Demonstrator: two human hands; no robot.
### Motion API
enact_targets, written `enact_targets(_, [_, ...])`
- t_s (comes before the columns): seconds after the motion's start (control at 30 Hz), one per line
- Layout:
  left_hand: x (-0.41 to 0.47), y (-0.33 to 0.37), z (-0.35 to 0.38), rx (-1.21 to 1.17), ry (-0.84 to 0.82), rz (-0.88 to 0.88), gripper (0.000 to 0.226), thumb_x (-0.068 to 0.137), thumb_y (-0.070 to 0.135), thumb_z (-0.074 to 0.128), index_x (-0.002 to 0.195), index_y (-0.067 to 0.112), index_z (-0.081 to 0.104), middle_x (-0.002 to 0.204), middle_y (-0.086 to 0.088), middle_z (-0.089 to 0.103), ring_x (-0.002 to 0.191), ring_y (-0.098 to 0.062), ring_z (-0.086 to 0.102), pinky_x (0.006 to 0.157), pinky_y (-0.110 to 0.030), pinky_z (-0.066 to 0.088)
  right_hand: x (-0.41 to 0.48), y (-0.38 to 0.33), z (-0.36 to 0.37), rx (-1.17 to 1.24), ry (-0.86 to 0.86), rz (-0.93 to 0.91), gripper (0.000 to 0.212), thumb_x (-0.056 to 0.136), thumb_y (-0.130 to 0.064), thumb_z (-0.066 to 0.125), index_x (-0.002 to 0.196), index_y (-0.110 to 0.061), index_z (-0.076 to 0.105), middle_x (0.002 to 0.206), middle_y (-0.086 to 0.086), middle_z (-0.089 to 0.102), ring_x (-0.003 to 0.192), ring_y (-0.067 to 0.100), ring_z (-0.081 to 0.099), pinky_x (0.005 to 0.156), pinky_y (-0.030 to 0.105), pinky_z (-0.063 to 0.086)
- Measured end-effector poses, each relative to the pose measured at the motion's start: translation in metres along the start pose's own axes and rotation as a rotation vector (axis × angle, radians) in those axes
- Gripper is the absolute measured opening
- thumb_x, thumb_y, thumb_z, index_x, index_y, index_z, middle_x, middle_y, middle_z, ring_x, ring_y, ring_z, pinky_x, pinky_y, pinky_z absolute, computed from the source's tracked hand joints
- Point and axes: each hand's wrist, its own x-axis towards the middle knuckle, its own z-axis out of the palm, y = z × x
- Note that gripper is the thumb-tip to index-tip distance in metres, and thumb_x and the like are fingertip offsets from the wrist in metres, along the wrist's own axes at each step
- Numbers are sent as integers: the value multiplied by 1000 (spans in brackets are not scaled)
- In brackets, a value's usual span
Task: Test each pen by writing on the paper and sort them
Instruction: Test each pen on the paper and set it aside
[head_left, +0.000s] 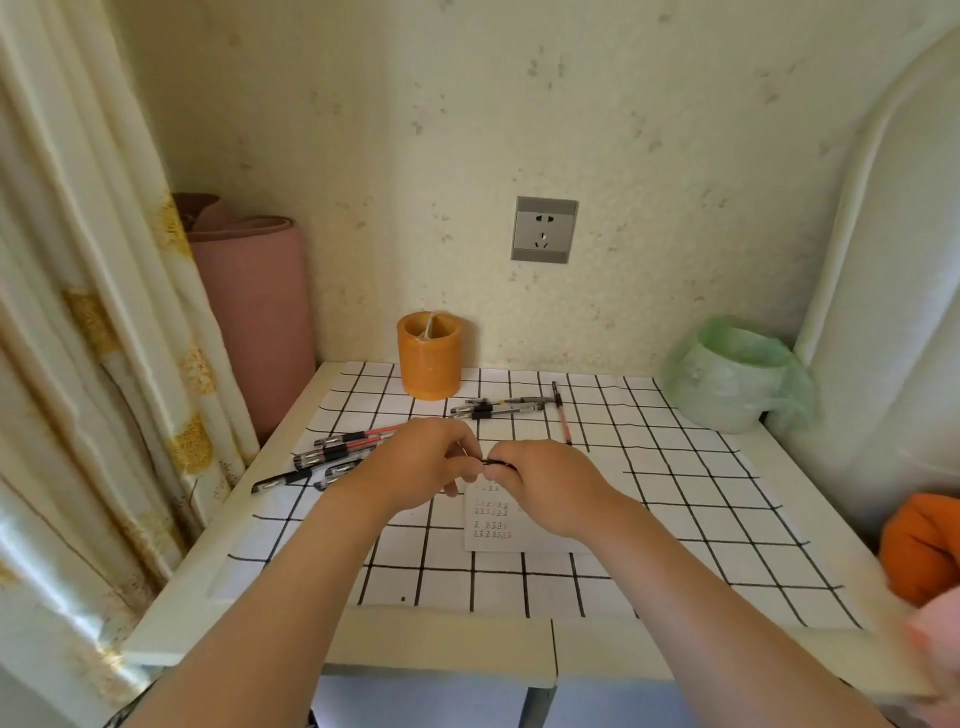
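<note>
The left hand (421, 462) and right hand (540, 483) meet with fingers curled, each pinching one end of a dark pen (498, 461) held level between them. This is probably to pull the cap off or press it on; which one cannot be told. The paper (519, 543) lies directly beneath the hands, so writing needs only a short drop. The left heap (332, 452) sits just beside the left hand, and the far heap (493, 408) lies beyond both hands by the cup (429, 358). The two heaps are likely sorted and unsorted pens, held apart to avoid mixing.
</note>
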Motion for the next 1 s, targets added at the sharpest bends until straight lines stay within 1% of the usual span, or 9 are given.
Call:
enact_targets(0.17, [11,1,6,-38,-17,25,3,88,20,71,89,20,68,83,2,72,72,-10,70,76,-35,59,1,14,3,111,2,-3,23,102,-31,48,81,-24,52,70,-9,51,68,16,52,60,33,40])
enact_targets(0.3, [23,-1,8,-34,-35,55,4,89,20,69,87,20,65,82,3,72,72,-10,70,76,-37,58,7,20,-1,-33,65,-31,23,102,-40,43,96,-27,61,71,-10,56,66,14,52,61,33,45])
enact_targets(0.5, [36,-4,7,-69,-64,48,4,92,16,66,88,16,64,84,1,72,71,-11,69,65,-24,50,11,29,-6,-88,58,8,33,100,-55,40,101,-34,65,61,-11,51,61,9,50,64,33,50])
enact_targets(0.6, [39,-5,10,-9,-90,28,3,93,19,64,91,17,63,84,3,71,74,-11,68,70,-27,55,10,31,-3,-56,-8,62,33,101,-52,41,118,-33,61,77,-12,63,69,8,54,69,32,49])
enact_targets(0.67, [40,-8,10,116,-74,20,3,93,20,63,91,22,61,86,6,67,80,-11,65,75,-29,55,6,36,2,44,-64,112,33,104,-41,40,134,-30,47,94,-4,70,79,16,62,73,37,52])
enact_targets(0.73, [40,-11,9,240,-64,10,3,93,23,62,93,26,61,90,12,62,84,-7,59,73,-24,49,1,42,7,203,-104,153,26,105,-21,38,129,-31,38,92,7,67,80,26,64,71,44,52])
enact_targets(0.8, [39,-14,10,321,-101,-14,2,93,28,62,95,28,61,93,15,60,85,-3,55,69,-18,43,-3,46,7,327,-84,203,28,103,-8,35,108,-34,44,100,6,62,89,27,63,72,42,54])
enact_targets(0.87, [40,-16,15,338,-152,-40,3,91,31,63,94,29,61,98,13,61,90,-5,56,74,-21,47,-3,47,7,489,-33,273,40,101,-2,33,92,-33,58,101,-2,60,89,18,62,70,33,53])
enact_targets(1.0, [43,-14,26,373,-187,-61,5,90,32,62,95,31,61,102,12,60,93,-8,57,79,-26,50,-4,43,9,990,17,430,52,94,15,33,109,-19,69,98,6,62,83,17,65,66,28,55])
